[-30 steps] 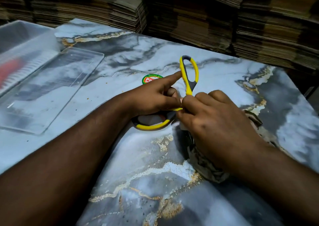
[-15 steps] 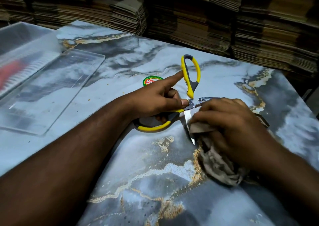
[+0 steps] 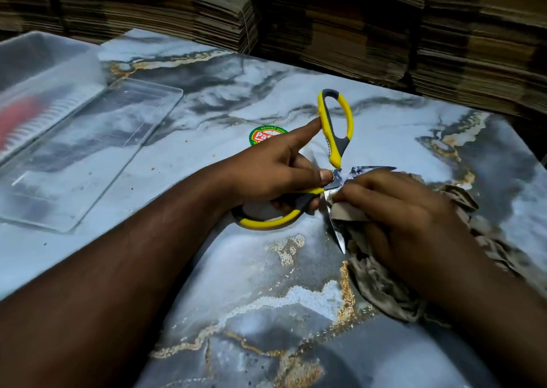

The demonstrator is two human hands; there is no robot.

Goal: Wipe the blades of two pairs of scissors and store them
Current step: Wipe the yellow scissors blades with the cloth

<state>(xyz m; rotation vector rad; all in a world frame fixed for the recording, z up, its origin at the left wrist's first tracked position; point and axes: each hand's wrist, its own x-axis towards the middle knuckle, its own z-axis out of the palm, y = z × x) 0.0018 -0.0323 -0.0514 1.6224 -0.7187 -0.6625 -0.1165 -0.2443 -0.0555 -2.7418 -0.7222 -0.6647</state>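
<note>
The cloth point(image 3: 381, 287), a crumpled brown-grey rag, lies nearest on the marble-patterned table point(image 3: 266, 284), bunched under the right hand point(image 3: 405, 218). The right hand presses a fold of the cloth against the lower blade point(image 3: 336, 227), fingers curled over the fabric; the blade tip points toward the viewer and shows bare below the fingers. The scissors point(image 3: 334, 133), yellow and grey, lie spread wide open on the table at its centre. The left hand point(image 3: 275, 171) grips the near handle loop, with lower fingers curled through it, the thumb set at the pivot and the index finger extended to touch the far handle loop. The upper blade point(image 3: 373, 170) points right, partly covered by the right hand's fingers. A round green and red sticker point(image 3: 262, 135) lies on the table just beyond the left hand. Farther left, a clear plastic lid point(image 3: 97, 150) lies flat beside a clear plastic box point(image 3: 44, 61), which holds something red, too blurred to tell. Stacks of flattened cardboard point(image 3: 355, 32) line the far edge.
</note>
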